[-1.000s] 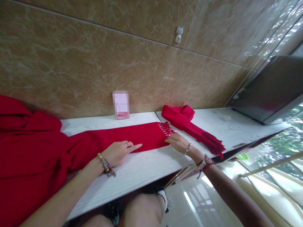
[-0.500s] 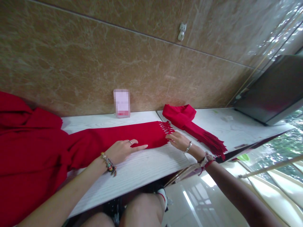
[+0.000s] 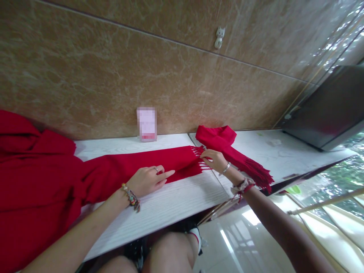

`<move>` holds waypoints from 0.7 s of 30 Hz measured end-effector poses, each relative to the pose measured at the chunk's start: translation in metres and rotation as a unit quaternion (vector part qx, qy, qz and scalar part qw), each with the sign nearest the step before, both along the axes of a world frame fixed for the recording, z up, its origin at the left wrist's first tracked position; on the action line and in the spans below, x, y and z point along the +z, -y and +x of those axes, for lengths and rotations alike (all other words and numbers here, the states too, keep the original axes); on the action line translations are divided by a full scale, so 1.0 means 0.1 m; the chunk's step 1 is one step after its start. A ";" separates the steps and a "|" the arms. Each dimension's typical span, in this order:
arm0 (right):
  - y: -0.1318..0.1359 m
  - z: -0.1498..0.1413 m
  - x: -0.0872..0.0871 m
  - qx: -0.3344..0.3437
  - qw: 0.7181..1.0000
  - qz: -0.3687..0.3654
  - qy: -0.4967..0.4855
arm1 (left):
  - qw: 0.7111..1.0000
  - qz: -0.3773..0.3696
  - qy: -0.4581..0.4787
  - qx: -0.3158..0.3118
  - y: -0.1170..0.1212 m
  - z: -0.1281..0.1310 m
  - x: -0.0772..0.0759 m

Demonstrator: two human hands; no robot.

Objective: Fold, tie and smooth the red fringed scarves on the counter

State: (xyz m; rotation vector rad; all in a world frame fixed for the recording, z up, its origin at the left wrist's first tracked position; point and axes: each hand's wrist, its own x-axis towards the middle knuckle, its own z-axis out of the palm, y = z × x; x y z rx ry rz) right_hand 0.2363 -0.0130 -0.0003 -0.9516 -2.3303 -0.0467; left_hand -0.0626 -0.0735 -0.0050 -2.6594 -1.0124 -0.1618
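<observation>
At the far left, a large heap of bunched red cloth spreads over the white wood-grained desk. From it, a long, flat red fabric scarf with a knotted fringe runs toward 3 o'clock, its long axis tipped slightly up; whether heap and scarf are one piece, I cannot tell.

The left hand rests at the scarf's near edge, toward 8 o'clock from the right fingertips. Its grip is loose and holds nothing, the index finger straight and pointing to about 3 o'clock. Behind it, at 12 o'clock, a small pale pink rectangular item with a red lower band stands upright by the brown marbled wall.

The right hand is nearer the fringed end. Its grip is narrow, fingertips appearing to pinch the fringe; the exact strands are hidden. The scarf's body lies toward 9 o'clock from this grip, so its long axis leads back past the left hand. A shallow crease slants across the fabric between the hands, and loose strands show at about 5 o'clock from the fingertips.

Just beside the right hand, a narrower folded red scarf with long tassels slants from 10 toward 4 o'clock.
</observation>
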 end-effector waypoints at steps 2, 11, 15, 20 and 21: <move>-0.01 -0.01 0.03 -0.034 0.999 -0.014 -0.006 | 1.000 0.000 0.010 -0.004 -0.01 0.03 -0.02; 0.12 -0.04 0.02 -0.072 0.995 0.060 0.022 | 0.985 0.055 0.106 0.124 -0.12 -0.15 0.11; 0.29 0.03 -0.23 0.034 0.989 0.062 0.130 | 0.996 -0.087 -0.006 0.026 -0.12 -0.25 0.15; 0.32 0.09 -0.24 0.036 0.988 0.069 0.135 | 0.986 -0.158 -0.028 0.036 -0.08 -0.18 0.12; 0.31 0.10 -0.22 0.029 0.988 0.073 0.136 | 0.987 -0.157 -0.025 0.036 -0.08 -0.16 0.12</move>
